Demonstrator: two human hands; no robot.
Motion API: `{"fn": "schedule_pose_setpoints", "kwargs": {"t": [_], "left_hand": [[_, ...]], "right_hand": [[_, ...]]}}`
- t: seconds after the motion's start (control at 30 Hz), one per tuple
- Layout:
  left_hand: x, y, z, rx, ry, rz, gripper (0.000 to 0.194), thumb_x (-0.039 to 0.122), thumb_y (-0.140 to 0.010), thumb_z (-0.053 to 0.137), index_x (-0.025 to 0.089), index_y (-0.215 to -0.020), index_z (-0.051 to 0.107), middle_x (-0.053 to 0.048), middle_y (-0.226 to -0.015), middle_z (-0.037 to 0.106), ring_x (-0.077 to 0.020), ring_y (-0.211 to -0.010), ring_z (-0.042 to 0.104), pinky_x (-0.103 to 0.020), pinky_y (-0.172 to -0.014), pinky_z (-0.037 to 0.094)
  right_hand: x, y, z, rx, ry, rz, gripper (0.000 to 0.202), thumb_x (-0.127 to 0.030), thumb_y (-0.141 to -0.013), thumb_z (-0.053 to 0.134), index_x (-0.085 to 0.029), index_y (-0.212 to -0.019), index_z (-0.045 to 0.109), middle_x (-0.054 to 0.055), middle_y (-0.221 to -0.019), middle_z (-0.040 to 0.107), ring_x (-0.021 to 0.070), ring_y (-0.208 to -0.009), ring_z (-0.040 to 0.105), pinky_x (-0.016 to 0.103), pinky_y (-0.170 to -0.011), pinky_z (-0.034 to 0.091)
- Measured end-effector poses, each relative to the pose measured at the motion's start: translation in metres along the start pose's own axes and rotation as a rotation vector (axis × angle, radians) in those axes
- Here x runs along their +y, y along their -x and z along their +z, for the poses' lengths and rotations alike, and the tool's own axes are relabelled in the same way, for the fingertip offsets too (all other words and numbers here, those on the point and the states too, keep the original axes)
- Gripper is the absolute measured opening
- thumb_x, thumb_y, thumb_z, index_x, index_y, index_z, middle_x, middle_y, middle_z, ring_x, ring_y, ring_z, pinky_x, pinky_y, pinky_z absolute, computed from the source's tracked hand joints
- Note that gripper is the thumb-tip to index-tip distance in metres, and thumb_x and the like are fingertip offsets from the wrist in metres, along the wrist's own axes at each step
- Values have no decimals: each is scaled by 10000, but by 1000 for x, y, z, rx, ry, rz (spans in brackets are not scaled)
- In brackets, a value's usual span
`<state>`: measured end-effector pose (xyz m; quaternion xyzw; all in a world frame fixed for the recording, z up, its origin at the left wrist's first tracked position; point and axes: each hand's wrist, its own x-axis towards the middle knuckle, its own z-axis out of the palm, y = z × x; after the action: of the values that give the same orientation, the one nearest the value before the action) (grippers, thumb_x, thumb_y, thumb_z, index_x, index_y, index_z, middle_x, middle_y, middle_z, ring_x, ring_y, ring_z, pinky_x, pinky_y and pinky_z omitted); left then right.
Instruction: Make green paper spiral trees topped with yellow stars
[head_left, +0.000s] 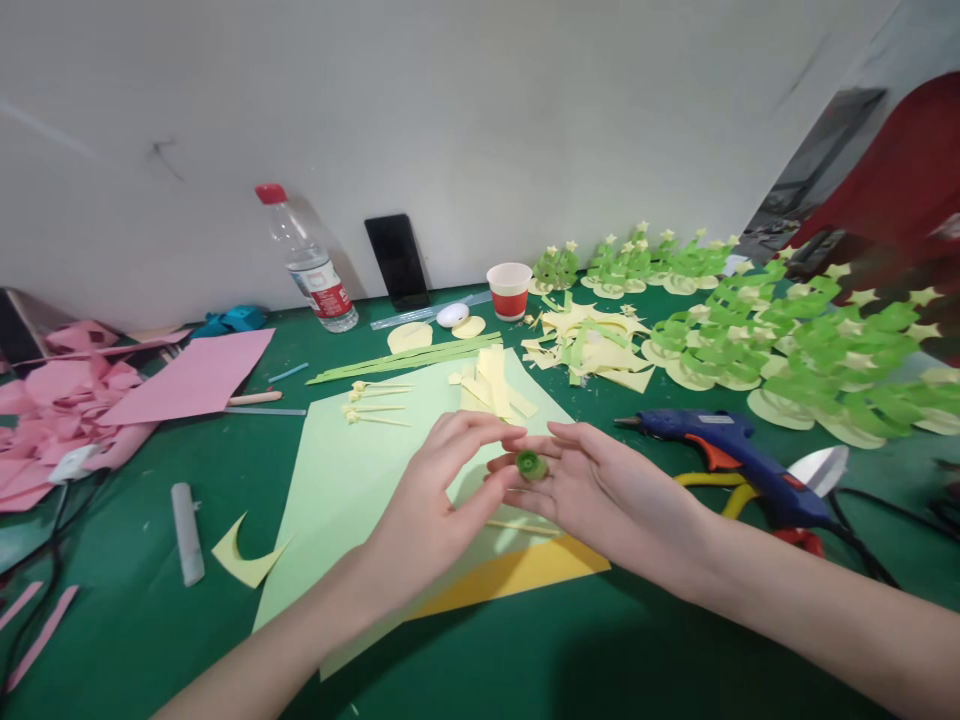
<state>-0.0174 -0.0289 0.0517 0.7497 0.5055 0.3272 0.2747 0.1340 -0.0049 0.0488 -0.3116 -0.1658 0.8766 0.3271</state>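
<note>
A small coil of green paper [531, 464] rests on the fingers of my right hand [600, 480], which is turned palm up. My left hand [442, 490] curves around the coil's left side, thumb and forefinger apart; whether its thumb touches the coil I cannot tell. Below both hands lie pale green paper sheets [352, 500], with a yellow-orange sheet [517, 580] under them. A thin stick [525, 527] shows beneath my right hand. Pale yellow paper strips [491, 385] sit just beyond my fingers, and several star-tipped sticks [375, 400] lie to the left.
On the right are a blue glue gun [705, 425], yellow-handled scissors [712, 480] and rows of green paper plants [825, 340]. Paper scraps [592, 340], a paper cup [509, 290], a phone [397, 262] and a bottle [311, 265] stand toward the wall. Pink paper [195, 375] lies left.
</note>
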Motion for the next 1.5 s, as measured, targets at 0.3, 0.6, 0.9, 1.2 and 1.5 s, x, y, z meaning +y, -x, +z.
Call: {"fn": "schedule_pose_setpoints", "kwargs": {"t": [0.3, 0.6, 0.9, 1.2, 1.5], "left_hand": [[1, 5, -5, 102, -105, 373, 250, 38, -819, 444, 166, -981, 585, -63, -946, 638, -153, -902, 580, -274, -790, 488], [3, 4, 1, 144, -109, 308, 158, 92, -785, 556, 161, -925, 583, -31, -838, 634, -133, -789, 562, -235, -698, 479], [12, 4, -5, 223, 471, -74, 177, 86, -705, 653, 238, -795, 652, 50, -815, 632, -76, -785, 593, -138, -727, 491], [16, 9, -2, 178, 788, -77, 268, 39, -720, 638, 289, -804, 685, 79, -808, 604, -26, -780, 574, -60, -676, 455], [15, 9, -4, 183, 866, -235, 158, 130, -686, 694, 251, -787, 689, 53, -741, 616, -60, -727, 551, -107, -680, 455]], "right_hand": [[-3, 6, -1, -131, 17, 2, 302, -227, -899, 280, -118, -793, 541, 45, -752, 556, 143, -716, 580, 333, -830, 434], [5, 15, 1, -168, 140, 25, 298, -335, -896, 332, -156, -876, 569, 50, -864, 596, 157, -873, 566, 304, -859, 411], [0, 22, 5, 8, 705, -245, 125, -288, -787, 476, -186, -800, 548, 3, -746, 587, 112, -693, 557, 244, -665, 454], [2, 32, 6, 106, 1242, -745, 107, -148, -744, 467, -210, -699, 541, -31, -611, 567, 81, -549, 511, 170, -504, 425], [-1, 32, 8, 139, 1301, -875, 53, -204, -718, 519, -202, -683, 558, -29, -601, 588, 70, -508, 512, 151, -453, 429]]}}
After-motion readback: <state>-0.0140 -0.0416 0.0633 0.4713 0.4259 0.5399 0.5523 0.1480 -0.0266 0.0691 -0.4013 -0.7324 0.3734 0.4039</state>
